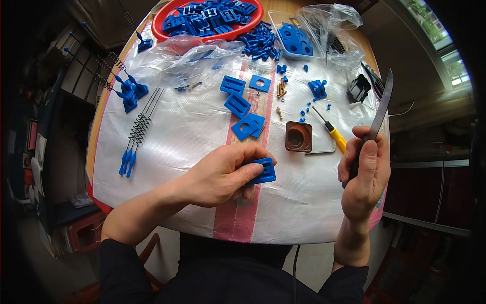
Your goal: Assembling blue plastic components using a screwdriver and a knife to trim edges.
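Blue plastic: probably best to brace the slotted block [268, 174] firmly near the centre of the frame, keeping thumb and fingertips clear of the knife [382, 108]. In left hand [223, 173]: pinching the block between thumb and fingers. In right hand [366, 175], right of frame: wrapped around the knife handle, well apart from the block.

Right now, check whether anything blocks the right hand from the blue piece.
Nothing visible stands between the right hand and the blue piece; the brown container and yellow screwdriver lie farther out, off that path.
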The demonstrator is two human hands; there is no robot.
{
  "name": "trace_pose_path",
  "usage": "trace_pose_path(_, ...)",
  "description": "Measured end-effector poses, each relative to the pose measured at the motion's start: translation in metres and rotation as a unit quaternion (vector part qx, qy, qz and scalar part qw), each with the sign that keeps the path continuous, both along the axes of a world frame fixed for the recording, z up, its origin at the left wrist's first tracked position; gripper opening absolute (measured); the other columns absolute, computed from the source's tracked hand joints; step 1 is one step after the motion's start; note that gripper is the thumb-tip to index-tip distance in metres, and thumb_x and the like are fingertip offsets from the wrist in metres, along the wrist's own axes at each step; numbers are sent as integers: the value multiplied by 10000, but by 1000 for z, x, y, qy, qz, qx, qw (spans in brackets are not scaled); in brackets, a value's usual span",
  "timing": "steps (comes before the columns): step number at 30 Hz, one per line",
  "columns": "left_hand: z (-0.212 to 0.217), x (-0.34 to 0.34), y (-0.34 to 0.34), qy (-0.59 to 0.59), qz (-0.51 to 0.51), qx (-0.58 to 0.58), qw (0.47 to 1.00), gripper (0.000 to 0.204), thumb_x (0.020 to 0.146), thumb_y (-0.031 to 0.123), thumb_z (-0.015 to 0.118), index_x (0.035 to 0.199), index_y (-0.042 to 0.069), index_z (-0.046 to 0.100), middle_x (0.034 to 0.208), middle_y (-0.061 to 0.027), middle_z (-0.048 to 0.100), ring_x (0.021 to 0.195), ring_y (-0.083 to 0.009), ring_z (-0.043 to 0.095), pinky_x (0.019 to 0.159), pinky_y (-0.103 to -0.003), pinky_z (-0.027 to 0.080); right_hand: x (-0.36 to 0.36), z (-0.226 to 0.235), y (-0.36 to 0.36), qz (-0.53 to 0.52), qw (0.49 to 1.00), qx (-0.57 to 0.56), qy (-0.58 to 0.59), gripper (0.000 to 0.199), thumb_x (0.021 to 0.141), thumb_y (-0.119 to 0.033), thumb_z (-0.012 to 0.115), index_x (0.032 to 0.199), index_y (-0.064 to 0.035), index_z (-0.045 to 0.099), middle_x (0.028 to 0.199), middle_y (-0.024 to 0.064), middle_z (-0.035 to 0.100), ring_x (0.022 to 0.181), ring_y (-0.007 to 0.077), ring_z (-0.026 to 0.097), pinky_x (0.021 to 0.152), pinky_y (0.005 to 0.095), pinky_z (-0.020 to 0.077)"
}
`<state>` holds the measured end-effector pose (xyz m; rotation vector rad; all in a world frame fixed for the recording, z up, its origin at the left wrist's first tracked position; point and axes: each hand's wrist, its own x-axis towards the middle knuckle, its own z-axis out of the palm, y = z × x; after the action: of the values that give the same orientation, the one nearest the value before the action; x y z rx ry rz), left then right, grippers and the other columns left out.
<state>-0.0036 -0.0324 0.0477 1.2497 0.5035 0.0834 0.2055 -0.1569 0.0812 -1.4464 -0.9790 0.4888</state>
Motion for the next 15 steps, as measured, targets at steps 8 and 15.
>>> trace_pose_path(8, 42, -35, 20, 9, 219, 467, 857, 177, 913, -10, 614, 1084, -7, 661, 918, -46, 613, 753, -74, 534, 672, -201, 438, 75, -5, -56, -122, 922, -145, -338, 273, 981, -156, 573, 1183, 25, 602, 909, 60, 580, 727, 127, 521, 648, 279, 441)
trace_pose_path(15, -11, -37, 66, 167, 194, 434, 864, 187, 947, -2, 534, 1097, -36, 643, 824, -35, 640, 672, -76, 555, 623, -221, 465, 102, -38, -75, -167, 876, -263, -368, 287, 839, -75, 659, 1114, 2, 629, 892, 122, 630, 712, 238, 597, 674, 355, 482)
